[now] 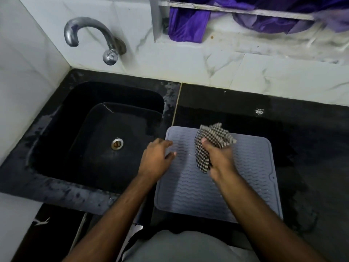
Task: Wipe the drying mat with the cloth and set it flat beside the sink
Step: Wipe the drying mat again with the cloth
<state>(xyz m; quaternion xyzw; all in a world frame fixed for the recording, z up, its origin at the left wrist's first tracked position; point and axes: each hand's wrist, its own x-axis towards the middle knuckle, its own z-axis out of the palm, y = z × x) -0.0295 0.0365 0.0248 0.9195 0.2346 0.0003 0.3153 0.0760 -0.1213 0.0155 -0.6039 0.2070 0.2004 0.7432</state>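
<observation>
Cloth (213,138) in R hand (219,157), on mat (245,176)

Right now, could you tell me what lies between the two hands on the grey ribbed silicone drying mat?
In the head view, only bare grey ribbed drying mat lies between the left hand and the right hand, which grips the checked cloth.

1 drying mat (236,178), 1 checked cloth (211,140), 1 sink (105,133), 1 tap (90,36), 2 hands (156,157).
</observation>
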